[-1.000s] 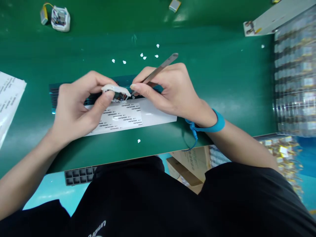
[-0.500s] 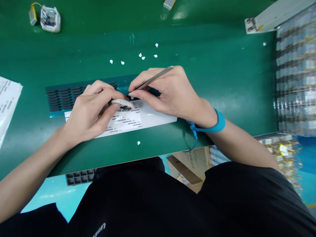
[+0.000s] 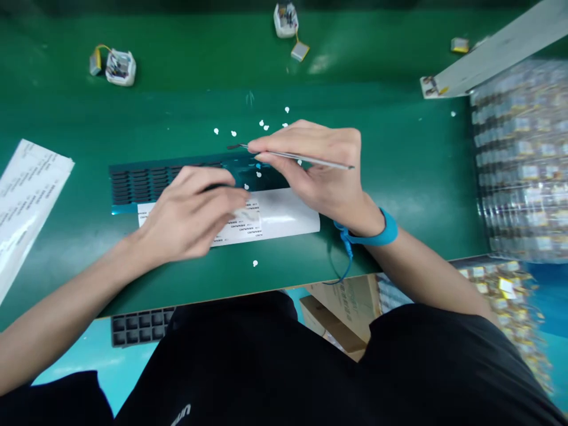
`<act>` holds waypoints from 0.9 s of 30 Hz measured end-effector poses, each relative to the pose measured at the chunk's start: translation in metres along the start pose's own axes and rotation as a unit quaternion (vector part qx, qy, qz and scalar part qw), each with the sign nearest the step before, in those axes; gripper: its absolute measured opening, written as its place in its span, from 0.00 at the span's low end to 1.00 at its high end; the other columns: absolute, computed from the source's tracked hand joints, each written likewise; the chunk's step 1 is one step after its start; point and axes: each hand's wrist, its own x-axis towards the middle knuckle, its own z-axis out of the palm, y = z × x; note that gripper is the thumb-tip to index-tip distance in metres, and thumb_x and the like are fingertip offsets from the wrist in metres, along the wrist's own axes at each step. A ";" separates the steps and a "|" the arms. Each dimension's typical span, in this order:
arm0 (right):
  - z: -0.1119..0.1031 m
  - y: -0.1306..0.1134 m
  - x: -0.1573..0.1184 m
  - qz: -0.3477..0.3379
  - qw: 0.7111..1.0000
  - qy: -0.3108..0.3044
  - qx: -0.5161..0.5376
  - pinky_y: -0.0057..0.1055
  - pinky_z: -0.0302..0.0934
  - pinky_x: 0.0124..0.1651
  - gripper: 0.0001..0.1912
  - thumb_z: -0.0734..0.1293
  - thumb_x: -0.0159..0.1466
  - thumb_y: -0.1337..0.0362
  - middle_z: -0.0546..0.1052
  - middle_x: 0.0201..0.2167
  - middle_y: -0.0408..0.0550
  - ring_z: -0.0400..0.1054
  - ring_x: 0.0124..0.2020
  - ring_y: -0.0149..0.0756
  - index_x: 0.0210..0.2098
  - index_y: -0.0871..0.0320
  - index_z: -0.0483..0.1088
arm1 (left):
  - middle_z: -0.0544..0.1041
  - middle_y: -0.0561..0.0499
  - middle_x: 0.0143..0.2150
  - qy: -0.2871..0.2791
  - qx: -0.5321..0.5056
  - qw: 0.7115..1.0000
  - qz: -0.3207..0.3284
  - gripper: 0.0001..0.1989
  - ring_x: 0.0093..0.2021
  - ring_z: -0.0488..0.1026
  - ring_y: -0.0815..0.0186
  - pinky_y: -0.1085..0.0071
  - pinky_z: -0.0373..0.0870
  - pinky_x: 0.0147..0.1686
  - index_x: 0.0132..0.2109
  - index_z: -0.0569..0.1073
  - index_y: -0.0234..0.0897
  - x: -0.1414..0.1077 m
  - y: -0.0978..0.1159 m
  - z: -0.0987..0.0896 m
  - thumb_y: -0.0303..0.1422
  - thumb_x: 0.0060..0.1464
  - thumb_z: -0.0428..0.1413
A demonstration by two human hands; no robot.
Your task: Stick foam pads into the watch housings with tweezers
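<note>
My right hand (image 3: 317, 157) pinches metal tweezers (image 3: 326, 161), whose tips point left above the table. A small dark strip (image 3: 232, 147) sits at the tips. My left hand (image 3: 195, 210), blurred by motion, is curled over the printed white label sheet (image 3: 284, 214); its thumb and whatever lies under its fingers are hidden. The white housing seen earlier in it does not show now. Behind the left hand lies a blue backing sheet with rows of black strips (image 3: 144, 179). Small white round tabbed pieces (image 3: 234, 134) are scattered beyond both hands.
White housings with wired batteries stand at the back left (image 3: 120, 68) and back centre (image 3: 285, 21). More label sheets (image 3: 33, 201) lie at left. Clear trays (image 3: 528, 160) are stacked at right. A blue wrist strap (image 3: 384, 228) trails a cord over the table's front edge.
The tweezers have swung to point left and now carry a dark strip. My left hand has turned over, hiding the white housing it held. The view has shifted to show more of the table's back.
</note>
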 end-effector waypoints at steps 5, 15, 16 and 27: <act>-0.002 -0.004 -0.001 -0.078 0.996 0.024 -0.039 0.43 0.79 0.55 0.19 0.71 0.74 0.71 0.86 0.53 0.44 0.82 0.53 0.41 0.61 0.48 0.79 | 0.83 0.49 0.47 0.308 -0.164 0.913 -0.213 0.04 0.45 0.82 0.57 0.60 0.77 0.37 0.49 0.78 0.42 0.001 -0.012 -0.023 0.33 0.70 0.60; -0.004 -0.041 -0.004 -0.106 0.987 -0.006 -0.125 0.39 0.84 0.46 0.20 0.73 0.71 0.75 0.86 0.53 0.44 0.83 0.48 0.39 0.57 0.47 0.79 | 0.83 0.47 0.41 0.264 -0.426 0.732 -0.461 0.05 0.37 0.72 0.61 0.64 0.65 0.26 0.33 0.81 0.40 0.002 -0.034 -0.023 0.31 0.54 0.70; -0.007 -0.045 -0.005 -0.113 0.985 -0.024 -0.131 0.38 0.85 0.46 0.19 0.73 0.71 0.75 0.86 0.53 0.44 0.83 0.48 0.39 0.56 0.48 0.79 | 0.82 0.48 0.38 0.268 -0.431 0.728 -0.462 0.07 0.34 0.71 0.63 0.65 0.65 0.24 0.31 0.80 0.41 0.006 -0.025 -0.017 0.31 0.53 0.71; -0.009 -0.062 -0.009 -0.145 0.974 -0.084 -0.156 0.35 0.83 0.54 0.13 0.70 0.74 0.73 0.84 0.55 0.46 0.83 0.52 0.40 0.55 0.53 0.79 | 0.74 0.54 0.31 0.258 -0.445 0.717 -0.470 0.20 0.32 0.73 0.67 0.64 0.85 0.33 0.27 0.68 0.40 0.013 0.015 -0.003 0.31 0.50 0.73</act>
